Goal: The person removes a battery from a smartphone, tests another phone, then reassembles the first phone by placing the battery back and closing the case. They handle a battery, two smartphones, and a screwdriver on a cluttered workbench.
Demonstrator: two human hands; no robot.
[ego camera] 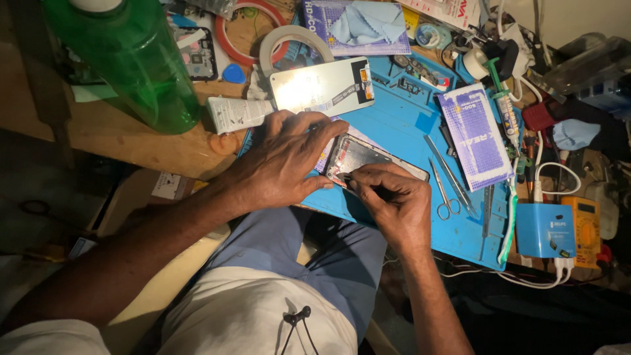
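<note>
Left hand (279, 161) spread flat, pressing down phone frame (368, 156) on blue mat (401, 125). Right hand (394, 197) pinched closed at frame edge; held thing too small to tell.

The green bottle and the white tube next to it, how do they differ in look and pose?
The green bottle is large, see-through and tinted green; the white tube is small, opaque and white. The green bottle appears to stand upright on the wooden bench, seen from above, while the white tube lies flat on its side. The left hand is close to the white tube, the green bottle farther off. Both sit on the wooden bench, neither held.
</note>
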